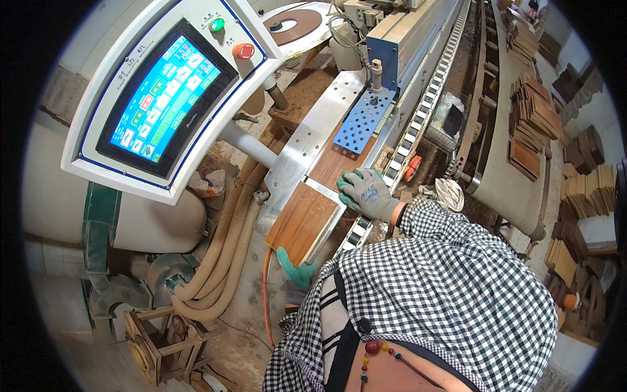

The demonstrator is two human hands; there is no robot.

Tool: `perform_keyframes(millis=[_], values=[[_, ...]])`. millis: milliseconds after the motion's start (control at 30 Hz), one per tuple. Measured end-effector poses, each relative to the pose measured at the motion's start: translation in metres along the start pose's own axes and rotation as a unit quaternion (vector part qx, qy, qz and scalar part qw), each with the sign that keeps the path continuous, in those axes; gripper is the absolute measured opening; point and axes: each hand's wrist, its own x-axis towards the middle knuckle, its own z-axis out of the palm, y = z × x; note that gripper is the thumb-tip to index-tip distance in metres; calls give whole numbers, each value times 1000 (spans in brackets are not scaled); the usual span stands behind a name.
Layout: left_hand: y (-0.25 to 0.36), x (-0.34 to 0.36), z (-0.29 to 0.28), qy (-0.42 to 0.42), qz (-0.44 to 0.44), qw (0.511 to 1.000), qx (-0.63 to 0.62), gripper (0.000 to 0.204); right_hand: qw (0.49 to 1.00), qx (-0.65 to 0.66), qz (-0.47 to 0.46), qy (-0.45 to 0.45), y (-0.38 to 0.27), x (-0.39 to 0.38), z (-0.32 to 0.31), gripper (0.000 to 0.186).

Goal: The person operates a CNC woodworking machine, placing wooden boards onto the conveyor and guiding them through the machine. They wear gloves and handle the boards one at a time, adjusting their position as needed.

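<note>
My right hand, in a grey glove with green fingertips, rests at the right near corner of a brown wood-grain board. Its fingers are bent and somewhat apart, pressing on the board rather than wrapped round it. The far end of that board lies under a perforated blue plate. Nearer to me is a stack of wood-grain boards, with a narrow gap between it and the far board. My left hand, in a green and grey glove, holds the stack's near end; some of its fingers are hidden.
A control panel with a lit screen, green light and red button stands at left. Ribbed hoses hang below. A segmented conveyor track runs right of the boards, and a wide belt beyond it. Stacked boards lie far right.
</note>
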Motion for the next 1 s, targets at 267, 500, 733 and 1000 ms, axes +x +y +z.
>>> perform_keyframes(millis=[267, 500, 733, 1000], values=[[0, -2, 1, 83, 13, 993, -78, 71, 1000, -13, -3, 4, 6, 1, -2, 32], [-4, -6, -2, 123, 36, 988, -89, 71, 997, -71, 36, -7, 49, 9, -1, 33], [-13, -10, -2, 154, 77, 980, -101, 71, 987, -105, 119, 18, 113, 26, -4, 26], [-31, 4, -46, 40, 365, 846, 385, 71, 966, -168, 195, 5, 163, 42, -10, 29]])
